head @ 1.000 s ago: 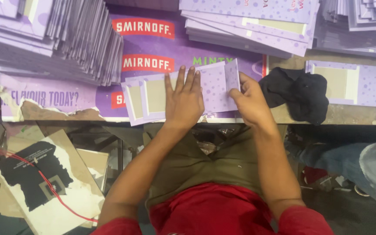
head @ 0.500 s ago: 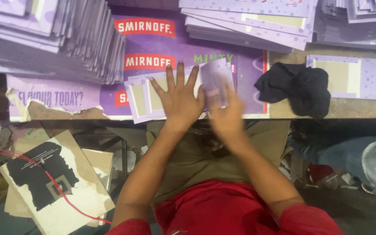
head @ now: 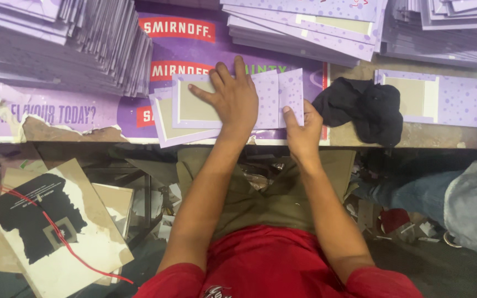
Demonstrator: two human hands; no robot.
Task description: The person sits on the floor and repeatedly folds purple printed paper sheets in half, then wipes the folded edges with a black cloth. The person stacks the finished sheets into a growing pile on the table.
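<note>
The left hand (head: 233, 99) lies flat, fingers spread, grip released, pressing a lilac dotted card sheet (head: 266, 99) with a bare grey-brown board panel on the surface (head: 420, 135). The right hand (head: 303, 132) pinches the sheet's folded right flap. A crumpled black cloth (head: 362, 107) lies just beside.

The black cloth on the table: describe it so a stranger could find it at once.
Start at the table's near edge and find the lilac card pressed flat under the left hand, with the right hand at its right end. Just right of that hand lies the black cloth, crumpled in a heap. It is the only dark, soft thing among flat purple cards.
</note>
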